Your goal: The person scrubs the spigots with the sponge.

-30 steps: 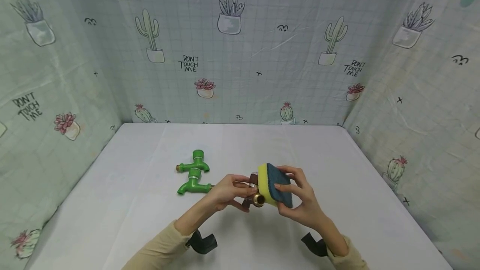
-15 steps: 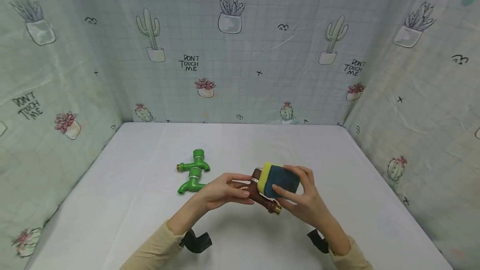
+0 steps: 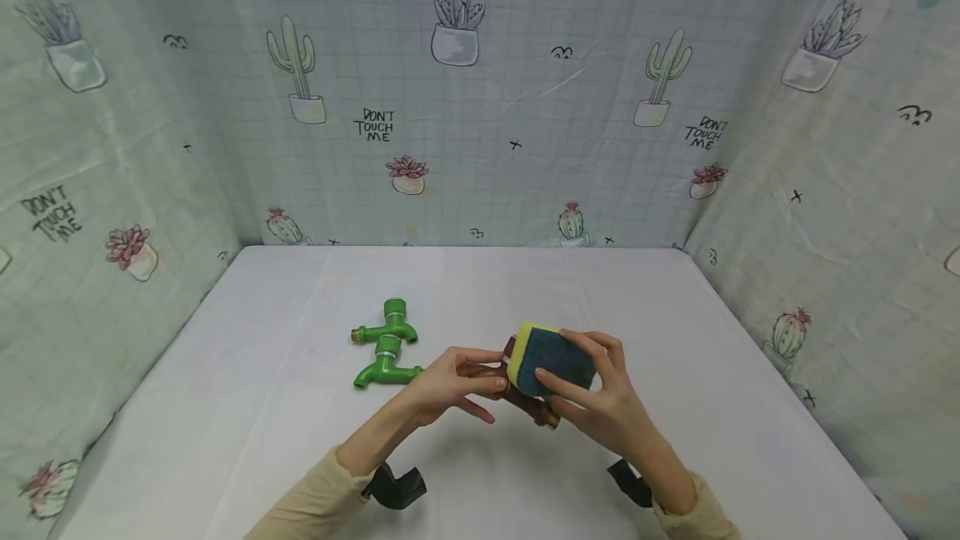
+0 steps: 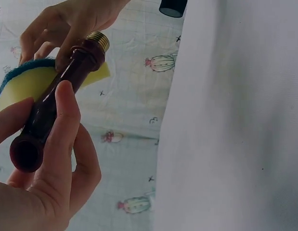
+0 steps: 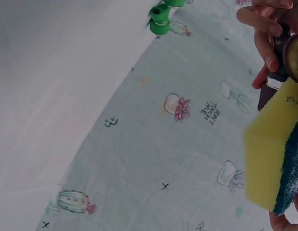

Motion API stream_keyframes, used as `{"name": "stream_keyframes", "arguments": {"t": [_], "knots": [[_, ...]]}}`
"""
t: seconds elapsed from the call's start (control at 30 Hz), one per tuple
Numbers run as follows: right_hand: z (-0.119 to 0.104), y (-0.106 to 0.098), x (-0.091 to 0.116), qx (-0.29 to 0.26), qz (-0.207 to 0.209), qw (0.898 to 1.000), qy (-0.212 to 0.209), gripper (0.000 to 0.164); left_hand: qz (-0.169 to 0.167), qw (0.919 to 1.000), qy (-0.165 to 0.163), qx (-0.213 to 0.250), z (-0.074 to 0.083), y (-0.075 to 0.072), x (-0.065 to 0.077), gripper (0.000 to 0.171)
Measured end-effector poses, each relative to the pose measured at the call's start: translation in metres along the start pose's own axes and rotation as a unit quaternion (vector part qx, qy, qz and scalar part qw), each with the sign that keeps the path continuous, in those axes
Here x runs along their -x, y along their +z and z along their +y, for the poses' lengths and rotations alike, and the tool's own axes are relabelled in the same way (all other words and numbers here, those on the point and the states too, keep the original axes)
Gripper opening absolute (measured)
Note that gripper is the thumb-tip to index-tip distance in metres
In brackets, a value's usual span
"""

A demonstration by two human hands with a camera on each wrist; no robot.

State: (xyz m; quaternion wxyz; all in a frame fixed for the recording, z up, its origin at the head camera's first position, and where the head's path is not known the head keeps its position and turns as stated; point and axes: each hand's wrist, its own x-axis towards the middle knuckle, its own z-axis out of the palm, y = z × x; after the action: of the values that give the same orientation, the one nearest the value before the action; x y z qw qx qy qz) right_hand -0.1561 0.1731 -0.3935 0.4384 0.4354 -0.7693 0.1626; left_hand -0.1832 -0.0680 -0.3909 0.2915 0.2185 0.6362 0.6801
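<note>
My left hand [image 3: 453, 386] holds a dark brown faucet [image 4: 45, 113] above the table, fingers and thumb round its body. Its brass threaded end [image 4: 98, 41] points toward the lower right in the head view. With my right hand [image 3: 611, 398] I grip a yellow sponge with a dark blue-green scouring side [image 3: 558, 359]. The sponge's yellow face [image 5: 266, 149] lies against the faucet near its top, hiding part of it in the head view. In the right wrist view, the faucet's brass-lined opening [image 5: 295, 57] is cut by the frame edge.
Two green faucets [image 3: 387, 346] lie on the white table [image 3: 285, 340], left of my hands. Patterned cloth [image 3: 480, 107] hangs at the back and both sides. Black curved pieces [image 3: 401, 487] show at both wrists.
The faucet has turned in my left hand: its brass end faced the camera and now points lower right. The sponge has rotated, showing more dark side, and since shifted slightly left.
</note>
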Motion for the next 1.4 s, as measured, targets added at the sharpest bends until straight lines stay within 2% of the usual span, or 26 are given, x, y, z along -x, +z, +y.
{"name": "stream_keyframes", "arguments": {"t": [0.27, 0.4, 0.5, 0.6, 0.67, 0.73, 0.8, 1.0, 1.13, 1.33, 1.4], "knots": [[-0.007, 0.007, -0.008, 0.022, 0.006, 1.0, -0.001, 0.028, 0.046, 0.9989, -0.003, 0.013, -0.007, 0.005, 0.001, 0.052], [-0.009, 0.011, -0.01, 0.031, 0.016, 0.999, -0.002, 0.027, 0.042, 0.9986, 0.009, 0.03, -0.01, 0.006, -0.001, 0.051], [-0.008, 0.011, -0.011, 0.034, 0.022, 0.999, -0.003, 0.026, 0.032, 0.9965, 0.004, 0.077, -0.01, 0.005, -0.002, 0.052], [-0.005, 0.01, -0.008, 0.033, 0.026, 0.999, -0.002, 0.025, 0.034, 0.9881, -0.015, 0.149, -0.011, 0.001, -0.003, 0.046], [-0.004, 0.009, -0.006, 0.03, 0.03, 0.999, 0.0, 0.024, 0.042, 0.9799, -0.03, 0.193, -0.011, -0.002, -0.004, 0.034], [-0.002, 0.008, -0.004, 0.026, 0.032, 0.999, 0.002, 0.024, 0.052, 0.9742, -0.042, 0.216, -0.012, -0.003, -0.005, 0.024], [-0.002, 0.007, -0.002, 0.023, 0.033, 0.999, 0.002, 0.024, 0.058, 0.9688, -0.056, 0.235, -0.012, -0.002, -0.005, 0.021], [-0.004, 0.008, 0.004, 0.013, 0.033, 0.999, 0.001, 0.023, 0.062, 0.9489, -0.088, 0.297, -0.01, 0.005, -0.004, 0.048], [-0.002, 0.007, 0.008, 0.014, 0.042, 0.999, 0.003, 0.022, 0.056, 0.9494, -0.087, 0.296, -0.01, 0.005, -0.004, 0.054], [0.001, 0.006, 0.013, 0.017, 0.05, 0.999, 0.003, 0.022, 0.033, 0.9423, -0.093, 0.32, -0.013, 0.005, -0.004, 0.059], [0.0, 0.007, 0.013, 0.019, 0.053, 0.998, -0.002, 0.021, 0.032, 0.9434, -0.101, 0.314, -0.014, 0.006, -0.006, 0.06]]}}
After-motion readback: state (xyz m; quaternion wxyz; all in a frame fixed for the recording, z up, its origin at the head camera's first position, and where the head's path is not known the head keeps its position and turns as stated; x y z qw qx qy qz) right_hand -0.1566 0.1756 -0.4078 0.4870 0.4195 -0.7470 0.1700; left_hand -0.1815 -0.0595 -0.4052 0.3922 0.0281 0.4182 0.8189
